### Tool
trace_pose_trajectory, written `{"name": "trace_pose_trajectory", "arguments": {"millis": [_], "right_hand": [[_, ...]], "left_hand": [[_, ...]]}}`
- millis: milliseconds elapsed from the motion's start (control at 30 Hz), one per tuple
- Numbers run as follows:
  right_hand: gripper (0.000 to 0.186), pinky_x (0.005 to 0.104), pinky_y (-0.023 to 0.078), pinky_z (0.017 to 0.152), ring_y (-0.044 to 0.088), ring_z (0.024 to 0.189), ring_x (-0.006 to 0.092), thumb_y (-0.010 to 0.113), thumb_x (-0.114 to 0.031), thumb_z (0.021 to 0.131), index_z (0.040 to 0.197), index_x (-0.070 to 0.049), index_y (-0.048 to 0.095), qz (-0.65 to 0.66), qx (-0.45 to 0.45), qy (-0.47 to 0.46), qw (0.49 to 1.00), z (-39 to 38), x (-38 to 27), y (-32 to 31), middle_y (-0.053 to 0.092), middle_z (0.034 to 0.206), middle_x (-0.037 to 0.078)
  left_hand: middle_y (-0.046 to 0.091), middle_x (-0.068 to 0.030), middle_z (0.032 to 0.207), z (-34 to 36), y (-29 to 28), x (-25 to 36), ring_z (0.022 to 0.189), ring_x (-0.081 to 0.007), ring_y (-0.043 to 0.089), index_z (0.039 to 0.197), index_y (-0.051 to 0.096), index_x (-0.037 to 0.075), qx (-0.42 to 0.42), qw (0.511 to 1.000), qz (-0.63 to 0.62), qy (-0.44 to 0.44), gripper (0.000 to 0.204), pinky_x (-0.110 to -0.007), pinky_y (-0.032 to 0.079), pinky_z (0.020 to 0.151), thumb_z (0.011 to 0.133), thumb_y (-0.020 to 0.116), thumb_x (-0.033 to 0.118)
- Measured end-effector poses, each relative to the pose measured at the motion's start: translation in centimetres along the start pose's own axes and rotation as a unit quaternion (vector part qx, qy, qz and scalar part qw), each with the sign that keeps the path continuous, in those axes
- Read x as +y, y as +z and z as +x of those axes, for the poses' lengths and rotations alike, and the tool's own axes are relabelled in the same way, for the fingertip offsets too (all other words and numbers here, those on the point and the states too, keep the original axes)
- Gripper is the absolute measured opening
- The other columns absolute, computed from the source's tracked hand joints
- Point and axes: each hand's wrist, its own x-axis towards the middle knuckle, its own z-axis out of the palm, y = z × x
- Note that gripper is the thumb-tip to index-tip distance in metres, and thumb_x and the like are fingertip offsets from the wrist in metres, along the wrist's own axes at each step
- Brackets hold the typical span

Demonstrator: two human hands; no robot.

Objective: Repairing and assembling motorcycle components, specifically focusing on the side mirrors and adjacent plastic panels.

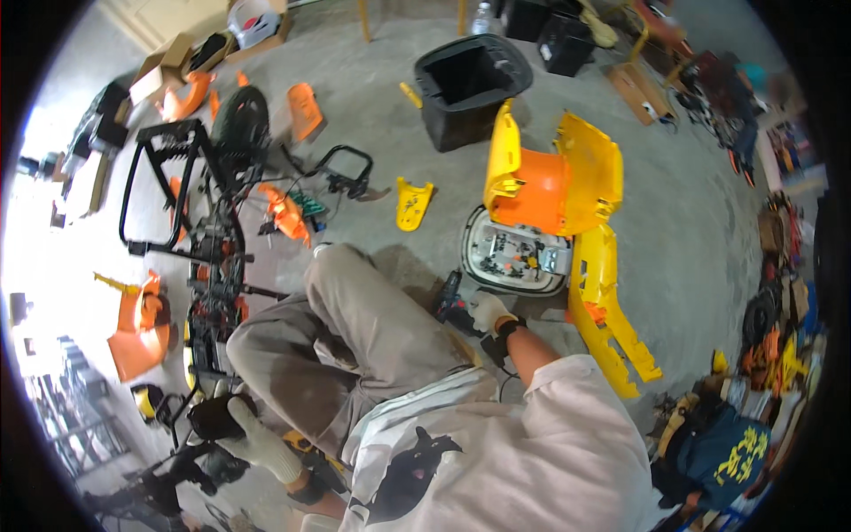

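My right hand [488, 313], in a white glove with a black wristband, is closed round a dark power drill [452, 300] with a red patch, low over the floor to the right of my knee. My left hand [259, 442], also in a white glove, reaches to the lower left and grips a black rounded part [213, 417] at the near end of a stripped motorbike frame [213, 257]; its fingertips are partly hidden. Right beside the drill lies a white-rimmed tray [472, 257] of small screws and fittings.
Yellow and orange body panels [596, 173] stand behind the tray, with a long yellow panel [592, 275] to its right. A black bin [434, 120] is farther back. Orange panels [142, 332] lie left of the frame. A loose yellow piece [413, 206] and a black bracket [346, 168] lie ahead.
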Motion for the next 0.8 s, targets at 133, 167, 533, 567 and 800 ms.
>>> {"name": "trace_pose_trajectory", "arguments": {"millis": [133,167,533,567,800], "right_hand": [[0.030,0.0475,0.057,0.072,0.069,0.072,0.0419,0.061,-0.028,0.089,0.108,-0.007,0.072,0.303,-0.026,0.154,0.940,0.0,-2.5,-2.3,0.072,0.090,0.023],[0.031,0.0473,0.056,0.075,0.070,0.077,0.0422,0.061,-0.030,0.090,0.109,-0.007,0.071,0.224,0.031,0.114,0.967,0.1,-2.9,-2.5,0.072,0.093,0.023],[0.027,0.0436,0.053,0.088,0.068,0.097,0.0399,0.062,-0.021,0.084,0.102,-0.004,0.073,0.251,0.224,0.246,0.909,-2.2,3.0,1.3,0.071,0.101,0.023],[0.028,0.0440,0.053,0.088,0.068,0.097,0.0403,0.061,-0.021,0.084,0.103,-0.004,0.073,0.272,0.206,0.279,0.898,-2.7,3.4,1.6,0.071,0.101,0.024],[0.038,0.0497,0.051,0.093,0.065,0.106,0.0420,0.053,-0.030,0.090,0.105,0.001,0.070,0.208,0.114,0.261,0.936,-4.1,4.8,1.9,0.070,0.106,0.027]], "left_hand": [[0.062,-0.0180,0.128,-0.4,-1.3,-0.9,0.100,-0.0215,0.066,0.143,0.043,-0.004,-0.088,0.994,-0.050,-0.046,0.056,-0.031,0.053,0.086,0.094,0.068,0.004],[0.059,-0.0219,0.135,-0.6,-1.6,-0.9,0.108,-0.0263,0.066,0.148,0.037,-0.004,-0.110,0.992,-0.043,-0.034,0.063,-0.035,0.053,0.096,0.094,0.066,-0.001],[0.068,-0.0139,0.122,-1.4,-1.2,-0.3,0.100,-0.0177,0.067,0.136,0.052,-0.006,-0.124,0.988,-0.084,0.034,0.048,-0.027,0.054,0.086,0.093,0.070,0.005],[0.068,-0.0141,0.121,-1.3,-1.4,-0.2,0.099,-0.0184,0.068,0.136,0.052,-0.006,-0.120,0.991,-0.052,0.037,0.048,-0.027,0.054,0.084,0.093,0.070,0.004],[0.063,-0.0209,0.126,-0.4,0.2,-0.2,0.104,-0.0274,0.068,0.142,0.042,-0.007,-0.103,0.994,-0.037,0.028,0.059,-0.035,0.057,0.089,0.089,0.068,-0.008]]}}
